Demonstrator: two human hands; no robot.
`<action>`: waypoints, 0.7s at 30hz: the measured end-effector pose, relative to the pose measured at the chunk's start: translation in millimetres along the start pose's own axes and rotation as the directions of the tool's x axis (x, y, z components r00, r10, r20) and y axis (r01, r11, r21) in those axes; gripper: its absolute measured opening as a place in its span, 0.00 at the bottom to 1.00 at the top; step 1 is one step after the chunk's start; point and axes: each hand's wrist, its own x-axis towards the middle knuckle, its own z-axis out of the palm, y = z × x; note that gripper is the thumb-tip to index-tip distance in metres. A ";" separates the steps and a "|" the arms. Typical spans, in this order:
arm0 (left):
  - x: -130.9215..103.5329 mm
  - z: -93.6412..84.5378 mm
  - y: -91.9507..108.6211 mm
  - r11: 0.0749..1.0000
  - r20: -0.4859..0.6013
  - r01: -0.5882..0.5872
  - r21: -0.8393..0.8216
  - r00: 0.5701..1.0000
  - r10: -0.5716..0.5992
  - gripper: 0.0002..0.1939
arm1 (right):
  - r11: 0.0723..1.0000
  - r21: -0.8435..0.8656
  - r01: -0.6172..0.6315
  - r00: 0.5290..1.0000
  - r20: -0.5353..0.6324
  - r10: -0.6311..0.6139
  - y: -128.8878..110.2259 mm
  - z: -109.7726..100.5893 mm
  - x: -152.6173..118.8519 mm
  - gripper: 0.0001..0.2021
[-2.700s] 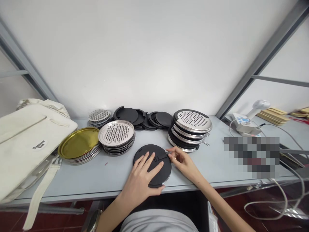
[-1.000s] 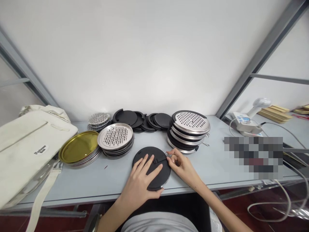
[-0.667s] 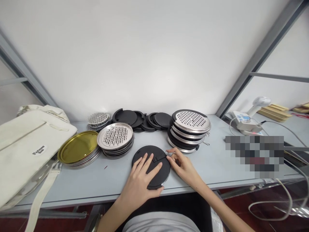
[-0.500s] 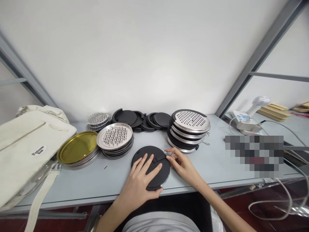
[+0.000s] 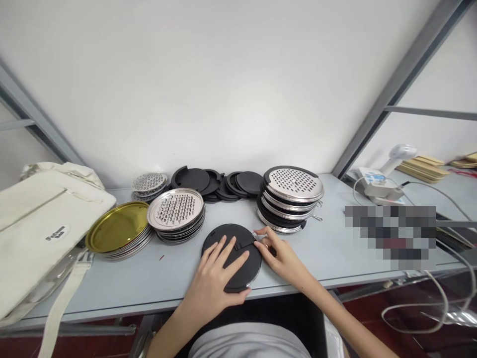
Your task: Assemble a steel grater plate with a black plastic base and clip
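A round black disc (image 5: 242,268) lies near the table's front edge, with a little shiny rim showing at its lower right. Spread over its left part is my left hand (image 5: 216,273), fingers apart and thumb at the front rim. My right hand (image 5: 276,251) pinches a small metal loop (image 5: 255,235) at the disc's upper right edge. Behind stand a stack of silver grater plates (image 5: 176,210), a stack with a gold plate (image 5: 118,226) on top, and a stack of black-rimmed graters (image 5: 292,185) with metal loops sticking out.
Several black discs (image 5: 192,180) and small grater plates (image 5: 149,183) lie along the wall. A cream bag (image 5: 48,214) is at the left. At the right are a white device (image 5: 376,181), cables, a blurred patch and wooden boards (image 5: 423,169).
The view has shifted slightly. Both hands keep nearly the same places on the disc and at its loop.
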 end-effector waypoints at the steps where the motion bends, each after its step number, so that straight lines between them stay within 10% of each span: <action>1: 0.1 -0.1 0.0 1.000 -0.003 -0.003 0.004 1.000 0.003 0.34 | 1.000 -0.007 0.001 1.000 0.001 -0.001 -0.3 0.3 -0.2 0.11; 21: 0.1 0.4 -0.5 1.000 -0.005 0.006 -0.002 1.000 -0.006 0.34 | 0.999 -0.036 -0.010 1.000 0.021 0.010 -6.3 5.0 -0.6 0.10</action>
